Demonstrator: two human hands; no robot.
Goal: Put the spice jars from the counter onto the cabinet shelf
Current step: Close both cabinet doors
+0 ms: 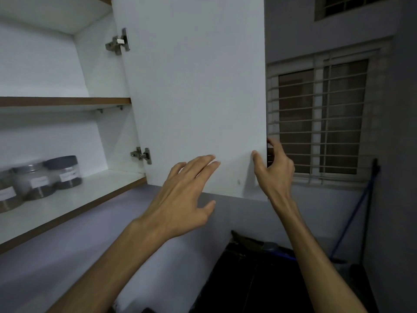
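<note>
Three labelled spice jars stand in a row at the left end of the cabinet's lower shelf (94, 190): a dark-lidded one (64, 172), a metal-lidded one (33, 180) and a third (6, 195) cut off by the frame edge. The white cabinet door (194, 91) stands swung open. My right hand (274, 170) grips the door's free edge near its bottom corner, thumb on the inner face and fingers curled around behind. My left hand (182, 199) hovers with fingers spread in front of the door's lower inner face, holding nothing. The counter is out of view.
An upper shelf (65, 101) holds nothing visible. A barred window (320, 118) fills the wall to the right. A blue-handled broom (356, 213) leans in the right corner. Dark objects (259, 274) sit low between my forearms.
</note>
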